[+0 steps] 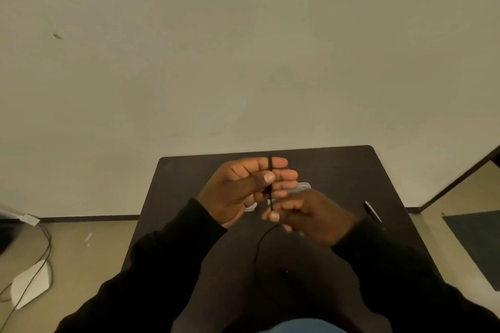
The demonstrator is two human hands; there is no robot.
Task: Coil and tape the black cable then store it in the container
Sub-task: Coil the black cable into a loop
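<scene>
The coiling is only at its start. The left hand (243, 186) curls its fingers (281, 174) around the thin black cable (270, 192), the thumb pressing it. The right hand (305, 213) pinches the cable just below them; the rest hangs toward the dark tabletop (338, 170). Behind the fingers lies the clear plastic container (303, 186). Taping and storing are not yet done.

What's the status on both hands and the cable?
Left hand grips thin black cable upright; right hand pinches it below. Slack loops down over dark table. Clear plastic container behind hands, mostly hidden. No tape visible.
</scene>
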